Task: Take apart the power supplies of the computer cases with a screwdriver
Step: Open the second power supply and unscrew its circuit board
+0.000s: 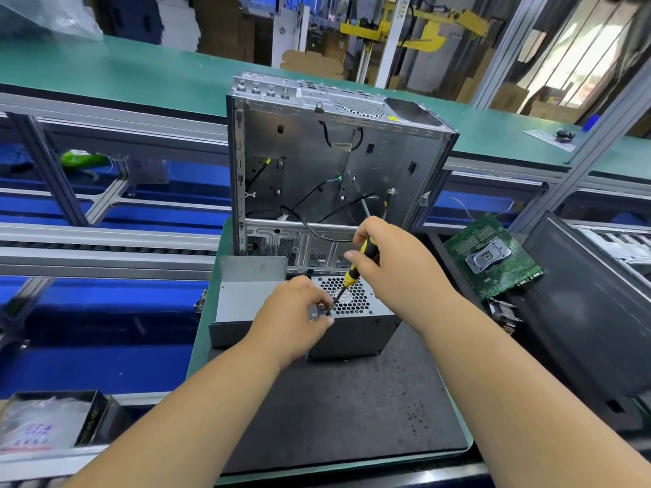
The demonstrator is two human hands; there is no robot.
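Observation:
A grey power supply with a honeycomb fan grille stands on the dark mat in front of an open, stripped computer case. My right hand grips the yellow-and-black screwdriver, its tip down at the supply's top left corner. My left hand pinches at that same corner, fingers around the tip; the screw itself is hidden. A bent grey metal cover lies to the left of the supply.
A green motherboard lies to the right, beside a dark case panel. A box with plastic bags sits at the lower left. Conveyor rails and blue bins run on the left; a green bench crosses behind the case.

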